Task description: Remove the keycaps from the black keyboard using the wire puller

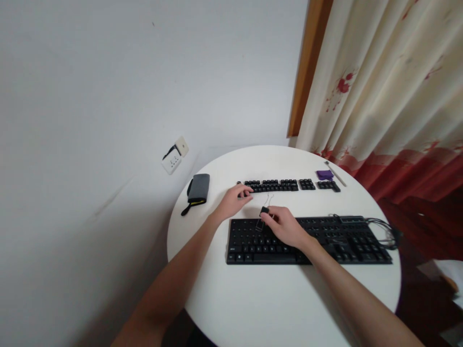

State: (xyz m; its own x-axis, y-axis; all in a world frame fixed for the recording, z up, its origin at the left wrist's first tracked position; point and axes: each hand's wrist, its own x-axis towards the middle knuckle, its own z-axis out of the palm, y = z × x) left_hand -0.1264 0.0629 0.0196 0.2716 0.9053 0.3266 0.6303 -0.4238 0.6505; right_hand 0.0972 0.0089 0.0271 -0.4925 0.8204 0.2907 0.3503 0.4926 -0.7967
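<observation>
My right hand (282, 223) is closed on a keycap puller (264, 210) with a small black body and thin wire loops, over the upper left of a black keyboard (267, 258). Bottom-row keycaps are in place there, while bare key posts appear to show in rows above. My left hand (234, 199) reaches to the left end of the loose black keycaps (277, 187), which lie in rows behind the keyboard. Its fingers are bent and somewhat apart, and I make out nothing held in them. Part of the keyboard is hidden under my right hand and forearm.
A grey pouch (198, 188) lies on the left of the round white table (224, 299). At the back right are a folded purple cloth (324, 175) and a thin brush (335, 174). A coiled black cable (388, 233) sits by the keyboard's right end. Wall and curtain border the table.
</observation>
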